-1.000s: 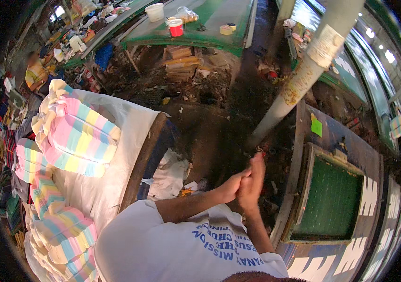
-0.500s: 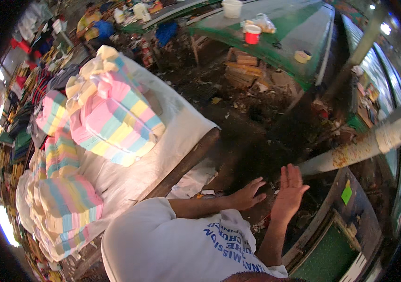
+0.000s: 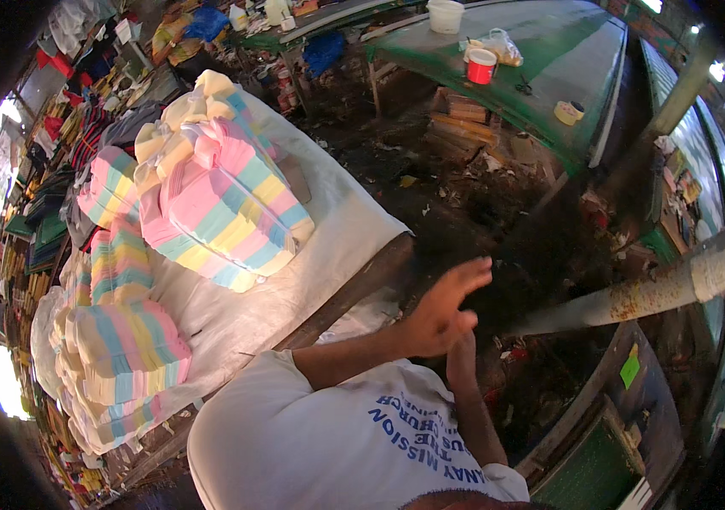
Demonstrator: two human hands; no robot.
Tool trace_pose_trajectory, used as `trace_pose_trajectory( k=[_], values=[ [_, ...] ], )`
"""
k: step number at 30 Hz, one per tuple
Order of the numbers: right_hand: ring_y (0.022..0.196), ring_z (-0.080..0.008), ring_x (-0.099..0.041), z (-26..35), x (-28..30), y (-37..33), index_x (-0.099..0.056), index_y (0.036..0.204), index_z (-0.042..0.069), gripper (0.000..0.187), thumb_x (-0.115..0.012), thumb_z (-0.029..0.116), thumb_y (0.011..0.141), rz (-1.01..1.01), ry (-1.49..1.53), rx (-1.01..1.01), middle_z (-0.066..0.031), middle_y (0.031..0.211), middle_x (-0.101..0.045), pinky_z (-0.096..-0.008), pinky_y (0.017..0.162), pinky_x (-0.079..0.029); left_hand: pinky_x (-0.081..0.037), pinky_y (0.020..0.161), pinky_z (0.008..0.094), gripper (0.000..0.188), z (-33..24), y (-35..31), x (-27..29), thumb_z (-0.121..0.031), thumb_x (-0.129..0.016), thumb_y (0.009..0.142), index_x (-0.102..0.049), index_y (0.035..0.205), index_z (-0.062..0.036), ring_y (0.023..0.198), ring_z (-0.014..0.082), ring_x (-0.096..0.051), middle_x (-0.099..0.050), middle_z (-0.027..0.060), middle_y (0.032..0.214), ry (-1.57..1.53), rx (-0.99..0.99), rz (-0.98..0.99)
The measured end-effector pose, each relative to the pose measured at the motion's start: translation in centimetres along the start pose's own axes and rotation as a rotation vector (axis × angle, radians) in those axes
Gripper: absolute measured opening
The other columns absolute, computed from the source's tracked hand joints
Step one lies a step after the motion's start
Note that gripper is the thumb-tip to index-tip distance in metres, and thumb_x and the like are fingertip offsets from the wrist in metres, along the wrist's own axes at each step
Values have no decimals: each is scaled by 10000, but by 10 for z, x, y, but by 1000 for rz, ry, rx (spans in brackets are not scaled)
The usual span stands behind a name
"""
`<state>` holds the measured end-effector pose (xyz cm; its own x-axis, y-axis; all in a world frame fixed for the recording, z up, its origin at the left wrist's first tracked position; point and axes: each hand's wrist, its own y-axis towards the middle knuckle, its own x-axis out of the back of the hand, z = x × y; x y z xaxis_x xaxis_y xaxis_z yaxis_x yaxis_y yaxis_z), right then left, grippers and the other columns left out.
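My left hand (image 3: pixel 440 313) is raised in front of my body, its fingers stretched out and the thumb apart, holding nothing that I can see. Just behind and below it is my right hand (image 3: pixel 462 361), whose fingers are mostly hidden by the left one. Whether the two hands touch, I cannot tell. To the left, stacks of folded cloth (image 3: pixel 230 200) in pink, yellow and blue stripes lie on a table with a white cover (image 3: pixel 337 204). Another striped stack (image 3: pixel 128 353) sits nearer, at the table's left side. Neither hand touches the cloth.
A rusty pale pipe (image 3: pixel 634 299) slants in from the right. Beyond is a green table (image 3: pixel 541 51) bearing a red tub (image 3: pixel 481 66), a white bucket (image 3: pixel 446 17) and a tape roll (image 3: pixel 569 112). A green-panelled frame (image 3: pixel 588 467) stands at lower right. Scraps litter the dark floor.
My left hand has risen with its fingers pointing up and right. My right hand, earlier raised with its palm showing, has moved left and down behind it. The view has shifted slightly.
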<state>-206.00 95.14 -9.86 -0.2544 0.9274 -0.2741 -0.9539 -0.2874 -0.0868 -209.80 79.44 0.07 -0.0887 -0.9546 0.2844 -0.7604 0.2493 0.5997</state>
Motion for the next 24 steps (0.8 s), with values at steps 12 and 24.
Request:
trace_pose_trajectory(
  k=[12, 24],
  values=[
    [1600, -367, -328, 122, 32, -82, -442, 1600, -29, 747, -318, 565, 1164, -529, -366, 499, -231, 1667, -436, -500, 1313, -239, -387, 1210, 476, 648, 35, -88, -108, -576, -399, 1149, -509, 1479, -29, 1464, 370, -497, -560, 193, 1539, -447, 871, 491],
    [1590, -399, -320, -22, 53, -146, -297, 1679, 37, 701, -367, 514, 1170, -393, -190, 75, -231, 1695, -345, -465, 1264, -330, -344, 1257, 534, 558, -65, -18, -163, -444, -415, 1146, -562, 1412, 24, 1466, 365, -513, -545, 230, 1544, -677, 135, 186]
  ],
)
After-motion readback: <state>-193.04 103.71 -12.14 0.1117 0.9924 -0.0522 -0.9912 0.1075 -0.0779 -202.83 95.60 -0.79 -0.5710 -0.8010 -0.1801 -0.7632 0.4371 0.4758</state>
